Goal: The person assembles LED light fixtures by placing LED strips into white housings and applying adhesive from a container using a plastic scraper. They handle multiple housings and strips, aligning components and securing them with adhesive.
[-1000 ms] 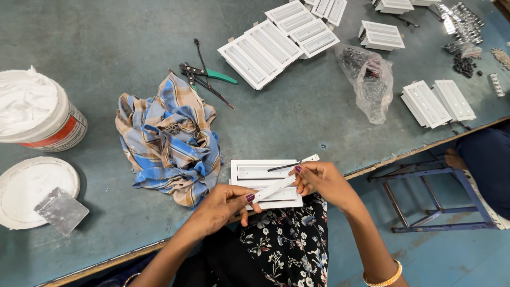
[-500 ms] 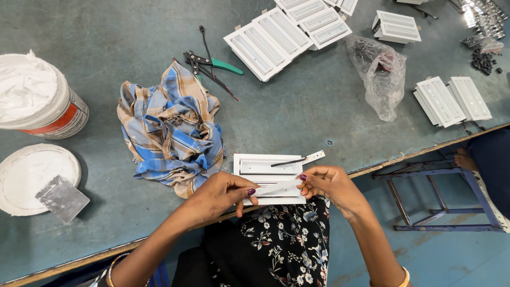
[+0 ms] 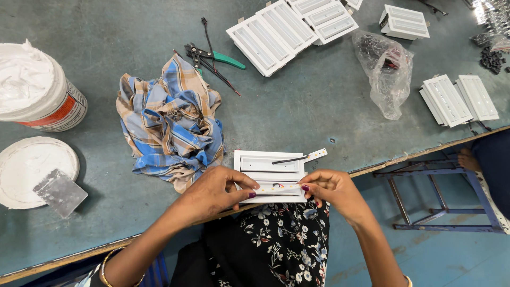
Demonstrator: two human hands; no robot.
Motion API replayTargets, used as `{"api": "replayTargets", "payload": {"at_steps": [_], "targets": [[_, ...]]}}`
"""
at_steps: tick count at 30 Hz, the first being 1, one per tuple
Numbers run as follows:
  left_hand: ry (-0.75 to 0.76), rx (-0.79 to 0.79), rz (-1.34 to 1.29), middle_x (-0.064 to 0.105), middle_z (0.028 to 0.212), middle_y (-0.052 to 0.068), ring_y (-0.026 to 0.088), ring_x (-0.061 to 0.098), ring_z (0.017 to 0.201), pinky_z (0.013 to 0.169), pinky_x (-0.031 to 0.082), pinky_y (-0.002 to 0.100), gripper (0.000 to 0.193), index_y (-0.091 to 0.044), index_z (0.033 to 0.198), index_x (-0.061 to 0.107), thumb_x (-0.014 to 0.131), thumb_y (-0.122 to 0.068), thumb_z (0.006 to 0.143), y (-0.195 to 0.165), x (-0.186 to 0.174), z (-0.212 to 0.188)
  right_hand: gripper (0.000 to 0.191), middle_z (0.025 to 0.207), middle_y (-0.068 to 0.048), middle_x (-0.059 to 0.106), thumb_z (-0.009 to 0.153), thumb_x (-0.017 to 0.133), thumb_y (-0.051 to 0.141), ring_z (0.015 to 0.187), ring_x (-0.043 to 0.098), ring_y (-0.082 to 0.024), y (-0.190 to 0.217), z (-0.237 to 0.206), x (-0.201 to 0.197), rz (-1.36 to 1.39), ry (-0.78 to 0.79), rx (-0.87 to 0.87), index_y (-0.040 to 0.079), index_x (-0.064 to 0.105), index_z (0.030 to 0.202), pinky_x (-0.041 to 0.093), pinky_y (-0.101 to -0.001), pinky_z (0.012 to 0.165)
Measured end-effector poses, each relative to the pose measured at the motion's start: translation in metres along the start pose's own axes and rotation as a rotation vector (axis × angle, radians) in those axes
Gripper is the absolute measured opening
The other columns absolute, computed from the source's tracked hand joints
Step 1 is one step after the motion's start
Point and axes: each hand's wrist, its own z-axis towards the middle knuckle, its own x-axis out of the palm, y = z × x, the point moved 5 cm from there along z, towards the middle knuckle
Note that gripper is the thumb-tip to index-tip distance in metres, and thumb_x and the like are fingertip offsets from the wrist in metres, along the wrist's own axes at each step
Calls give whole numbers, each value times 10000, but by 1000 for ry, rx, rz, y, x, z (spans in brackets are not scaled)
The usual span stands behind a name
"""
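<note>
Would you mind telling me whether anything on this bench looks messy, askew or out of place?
Mostly the checked cloth, crumpled in a heap beside the white housing both hands work on. The white tub stands open, its lid lying apart with a scraper on it.

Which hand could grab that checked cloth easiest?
Probably the left hand. It rests on the white frame right beside the checked cloth, while the right hand pinches the thin strip on the far side.
</note>
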Motion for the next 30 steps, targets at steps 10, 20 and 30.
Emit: {"api": "replayTargets", "payload": {"at_steps": [10, 20, 30], "targets": [[-210, 279, 216, 773, 929, 89, 225, 723, 740, 662, 556, 371, 271, -107, 1061, 789, 743, -282, 860, -6, -1, -11, 215, 1042, -38, 784, 866, 752, 119, 827, 691, -102, 21, -20, 12, -392, -158, -358, 42, 794, 1062, 553, -245, 700], [-321, 371, 305, 682, 1015, 49, 284, 709, 858, 694, 540, 417, 238, -141, 1079, 784, 700, -247, 883, 1, 5, -19, 214, 1005, -58, 724, 869, 738, 76, 848, 691, -171, 38, -36, 31, -566, -248, -547, 62, 765, 1081, 544, -285, 746], [-357, 374, 376, 655, 1027, 41, 281, 700, 816, 690, 530, 431, 230, -143, 1084, 785, 693, -217, 887, 0, 12, -24, 221, 1039, -79, 673, 888, 709, 28, 833, 659, -180, 30, -38, 40, -635, -294, -580, 56, 759, 1101, 527, -295, 710]]}}
